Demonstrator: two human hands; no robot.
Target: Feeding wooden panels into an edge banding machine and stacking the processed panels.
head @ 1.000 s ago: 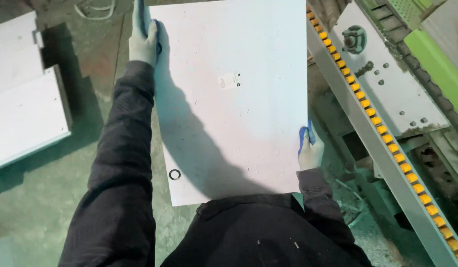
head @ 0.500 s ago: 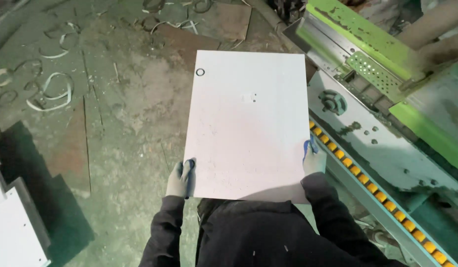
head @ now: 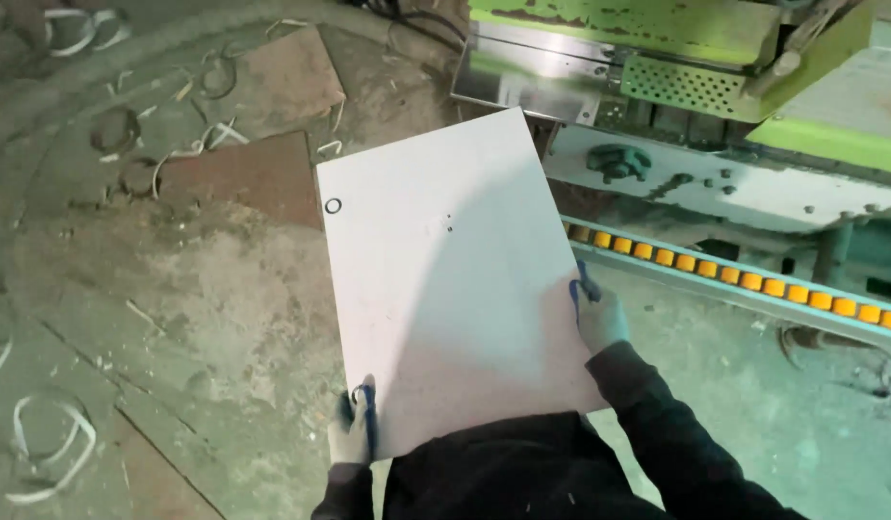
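White panel (head: 445, 289), a flat rectangular board, is carried in front of our body above the workshop floor (head: 176, 308), its long axis running away from us and its far end angled toward the green machine (head: 657, 48). Near its far left corner we see a small round hole (head: 333, 205), and two tiny dark marks sit near the middle of its face. Our left hand (head: 354, 429), in a pale glove with blue trim, grips the near left corner of the panel, its fingers (head: 366, 409) closed over the edge. Our right hand (head: 594, 313), gloved alike, holds the right long edge somewhat farther from us, with fingers (head: 582, 287) wrapped onto the top face; dark sleeves run back from both hands to our dark jacket at the lower margin. To the right of the panel, a rail with a row of orange rollers (head: 744, 279) passes just beside and below the right hand, slanting down toward the right margin. Beyond it lies a pale machine bed (head: 753, 193) bearing a dark round knob (head: 619, 159) and several bolt heads, and above that a perforated metal plate (head: 686, 87) set in the green housing. On the floor to the left we see two brown flat sheets (head: 262, 173) and scattered curled pale strips (head: 51, 433) of offcut material among dust and debris.
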